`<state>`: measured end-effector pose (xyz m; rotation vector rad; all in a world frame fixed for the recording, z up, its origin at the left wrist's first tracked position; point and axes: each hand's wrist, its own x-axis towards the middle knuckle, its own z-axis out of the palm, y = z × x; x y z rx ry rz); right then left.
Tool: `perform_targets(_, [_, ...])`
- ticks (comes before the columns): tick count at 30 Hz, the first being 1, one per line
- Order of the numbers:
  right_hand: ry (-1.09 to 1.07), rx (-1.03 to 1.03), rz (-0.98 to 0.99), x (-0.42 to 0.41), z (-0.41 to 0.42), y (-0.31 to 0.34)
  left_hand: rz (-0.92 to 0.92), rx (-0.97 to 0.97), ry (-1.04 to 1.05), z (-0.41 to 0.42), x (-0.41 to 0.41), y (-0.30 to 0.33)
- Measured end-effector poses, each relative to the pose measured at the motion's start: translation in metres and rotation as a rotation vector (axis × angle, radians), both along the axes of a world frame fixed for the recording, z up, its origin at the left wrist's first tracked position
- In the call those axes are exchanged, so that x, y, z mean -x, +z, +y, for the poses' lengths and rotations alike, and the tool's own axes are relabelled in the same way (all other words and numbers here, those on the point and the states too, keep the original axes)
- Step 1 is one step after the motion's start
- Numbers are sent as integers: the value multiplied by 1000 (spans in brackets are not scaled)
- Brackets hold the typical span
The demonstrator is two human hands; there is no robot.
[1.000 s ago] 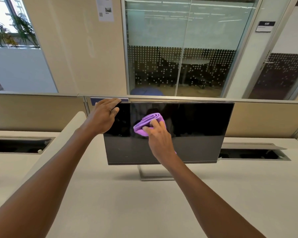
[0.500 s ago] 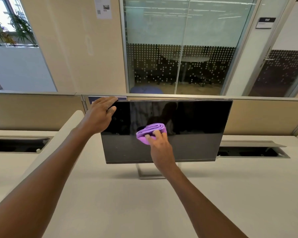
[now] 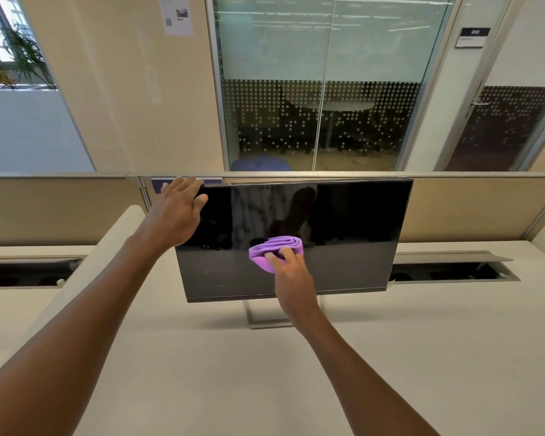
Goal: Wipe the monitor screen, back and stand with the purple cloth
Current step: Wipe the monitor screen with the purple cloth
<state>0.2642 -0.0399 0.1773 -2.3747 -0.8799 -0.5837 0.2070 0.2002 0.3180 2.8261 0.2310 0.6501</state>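
1. Fingers (image 3: pixel 276 262) of my right hand (image 3: pixel 291 278) curl over the folded purple cloth (image 3: pixel 276 251) and press it flat against the monitor screen (image 3: pixel 343 221), just below the middle of the frame.
2. On the left hand (image 3: pixel 178 212) I see the fingers laid straight over the screen's upper left corner, the thumb on the glass and the fingertips past the top edge.
3. I see the cloth sitting in the lower half of the screen, left of its centre; dark glass lies open to its right as far as the right edge, and a narrower band lies beneath it down to the bottom edge.
4. Under the bottom edge I see the stand (image 3: pixel 266 316), partly hidden by my right wrist, resting on the pale desk (image 3: pixel 265 388).
5. Behind the top edge runs a beige partition (image 3: pixel 485 209); an open cable tray (image 3: pixel 453 270) lies to the right of the monitor and another (image 3: pixel 26 275) at the left of the frame.
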Motion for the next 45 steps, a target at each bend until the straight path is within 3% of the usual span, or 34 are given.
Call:
perform_targets(5, [-117,-143,-77,-20,-11,31,-2,-18,-3,-3,1,3])
perform_targets(9, [7,-107,-108,-21,5,44,6,-19,21,-6,-1,4])
perform_targets(13, [104,-79,-13,-14,-7,3,9,-32,9,-3,0,3])
perform_targets(18, [-131,-290,3,-24,-30,22,22,-27,12,1,0,3])
perform_targets(21, [-135,-340,-89,-35,-19,65,28,-12,11,2,-1,3])
perform_targets(25, [-12,-247,-139,-32,12,85,27,-3,19,4,-2,1])
perform_targets(30, [136,-87,-53,-14,10,31,23,0,14,3,-2,1])
perform_targets(33, [75,-173,0,-14,-7,22,1,18,21,-2,1,0])
perform_targets(38, [-62,-335,-73,-30,-6,66,-5,14,9,-1,2,0])
perform_targets(42, [42,-304,-125,-25,30,91,-12,17,10,-2,2,1])
perform_targets(45, [159,-174,-95,-11,50,65,-15,16,11,-3,3,1])
